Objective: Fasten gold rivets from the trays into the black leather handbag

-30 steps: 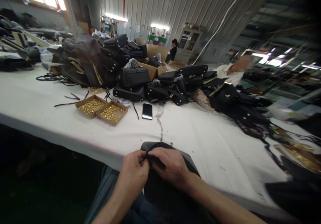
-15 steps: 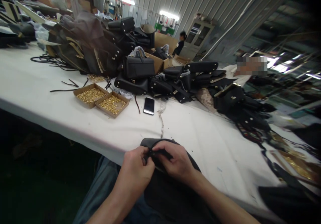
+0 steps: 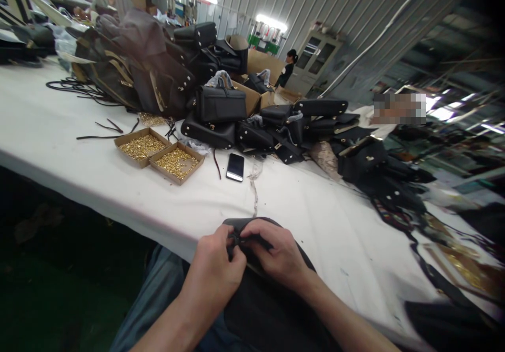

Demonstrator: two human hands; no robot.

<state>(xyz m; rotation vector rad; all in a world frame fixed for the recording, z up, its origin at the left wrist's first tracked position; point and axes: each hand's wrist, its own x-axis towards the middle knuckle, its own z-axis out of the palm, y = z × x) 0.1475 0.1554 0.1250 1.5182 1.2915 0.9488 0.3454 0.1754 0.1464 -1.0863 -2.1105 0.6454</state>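
Note:
A black leather bag piece (image 3: 272,304) lies across my lap and over the table's near edge. My left hand (image 3: 219,257) is closed at its upper part, thumb and fingers pinching the black material. Close beside it, my right hand (image 3: 274,249) pinches the same spot with thumb and forefinger. The fingertips nearly meet over a small dark detail, too small and shaded to name. Whether a small fitting sits between them is hidden.
On the white table (image 3: 315,204) lie a phone (image 3: 235,167) and two cardboard trays, one left (image 3: 142,147), one right (image 3: 177,163), of small gold fittings. Black handbags (image 3: 223,104) are heaped behind. Another open box (image 3: 465,268) stands at right. A person (image 3: 286,70) is in the background.
Both hands stay at the same spot on the black bag piece, with only slight finger movement. The left hand has shifted marginally to the right. The view has tilted slightly.

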